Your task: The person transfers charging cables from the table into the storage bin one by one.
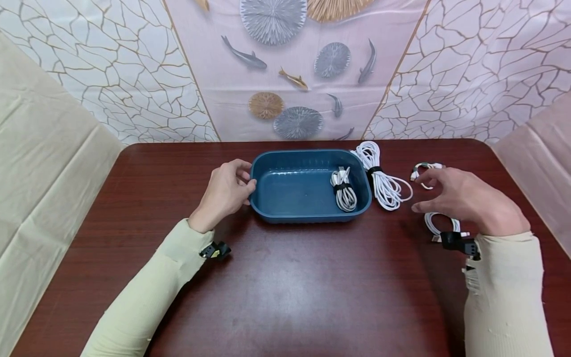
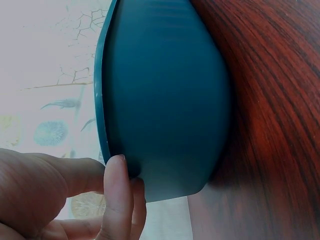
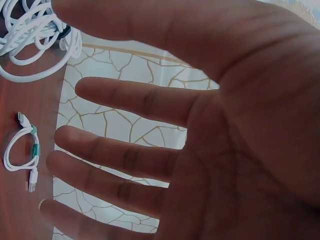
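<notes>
A blue plastic basin stands on the table, and my left hand pinches its left rim between thumb and fingers. The left wrist view shows that grip beside the basin's outer wall. Inside the basin, at its right end, lies a bundled white cable with a black tie. My right hand hovers over the right side of the table, its fingers spread and holding nothing. Near it are a small coiled cable with green ties and another coiled white cable, partly hidden by the hand.
A large white cable bundle with a black tie lies against the basin's right side. The dark wooden table ends at a patterned cloth backdrop. Pale cloth walls stand at both sides.
</notes>
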`<state>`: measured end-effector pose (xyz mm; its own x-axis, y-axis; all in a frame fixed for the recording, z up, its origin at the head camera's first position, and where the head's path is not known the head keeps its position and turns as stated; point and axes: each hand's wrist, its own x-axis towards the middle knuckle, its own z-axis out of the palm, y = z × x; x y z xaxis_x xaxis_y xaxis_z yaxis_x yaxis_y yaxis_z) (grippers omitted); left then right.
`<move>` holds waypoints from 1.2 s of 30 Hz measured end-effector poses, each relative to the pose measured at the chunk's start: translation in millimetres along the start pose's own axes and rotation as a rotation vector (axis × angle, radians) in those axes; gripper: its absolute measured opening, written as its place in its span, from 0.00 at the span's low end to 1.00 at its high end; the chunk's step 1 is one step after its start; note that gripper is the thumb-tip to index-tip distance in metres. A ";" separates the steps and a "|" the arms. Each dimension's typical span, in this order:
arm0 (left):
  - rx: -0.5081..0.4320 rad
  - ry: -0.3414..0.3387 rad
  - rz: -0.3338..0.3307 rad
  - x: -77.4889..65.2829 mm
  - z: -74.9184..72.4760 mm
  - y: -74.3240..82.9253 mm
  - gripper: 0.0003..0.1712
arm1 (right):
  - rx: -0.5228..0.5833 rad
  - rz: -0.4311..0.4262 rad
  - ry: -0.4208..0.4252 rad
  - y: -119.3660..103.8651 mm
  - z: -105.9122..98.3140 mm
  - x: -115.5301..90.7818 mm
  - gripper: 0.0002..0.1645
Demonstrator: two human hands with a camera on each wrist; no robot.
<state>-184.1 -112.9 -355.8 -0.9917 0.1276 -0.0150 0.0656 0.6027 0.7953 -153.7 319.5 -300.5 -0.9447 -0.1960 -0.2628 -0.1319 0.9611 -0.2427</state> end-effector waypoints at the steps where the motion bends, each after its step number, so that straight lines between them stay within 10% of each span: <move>1: -0.001 0.000 0.000 0.2 0.0 -0.1 0.22 | -0.002 -0.002 0.001 0.7 0.0 0.2 0.41; 36: 0.014 0.001 -0.006 0.8 0.6 -0.1 0.22 | 0.008 0.086 -0.096 21.3 5.1 0.2 0.44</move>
<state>-184.8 -112.4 -356.3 -0.9922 0.1229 -0.0191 0.0609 0.6142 0.7868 -155.2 339.0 -310.5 -0.9194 -0.1312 -0.3708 -0.0492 0.9737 -0.2225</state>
